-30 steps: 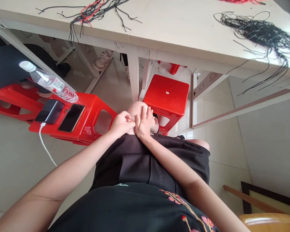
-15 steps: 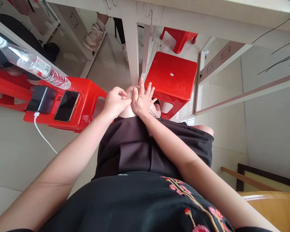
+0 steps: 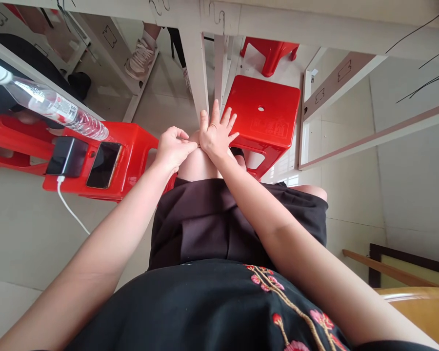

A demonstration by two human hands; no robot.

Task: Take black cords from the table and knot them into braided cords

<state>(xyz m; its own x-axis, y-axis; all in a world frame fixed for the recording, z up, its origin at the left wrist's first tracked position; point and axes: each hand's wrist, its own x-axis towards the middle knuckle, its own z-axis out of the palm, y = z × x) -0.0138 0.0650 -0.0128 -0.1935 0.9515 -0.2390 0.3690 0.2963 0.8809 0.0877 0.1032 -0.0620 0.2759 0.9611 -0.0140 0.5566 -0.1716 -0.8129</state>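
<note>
Over the bare knee (image 3: 195,165), my left hand (image 3: 172,147) is closed in a pinch, thumb against fingers. What it pinches, if anything, is too small to make out. Its fingertips reach the wrist side of my right hand (image 3: 216,138), whose fingers are spread, palm down by the knee. My right hand holds nothing that shows, and a ring is on one finger. A dark skirt (image 3: 205,219) covers the lap below both hands.
At the left, a red stool (image 3: 128,146) bears a plastic bottle (image 3: 58,107), a black charger (image 3: 68,156) with a white cable and a phone (image 3: 104,165). Another red stool (image 3: 263,107) stands ahead. White table frames (image 3: 193,63) and a person's shoe (image 3: 141,58) are beyond.
My right hand has moved slightly up with its fingers spread wider. My left hand stays pinched beside it. The view has shifted a little.
</note>
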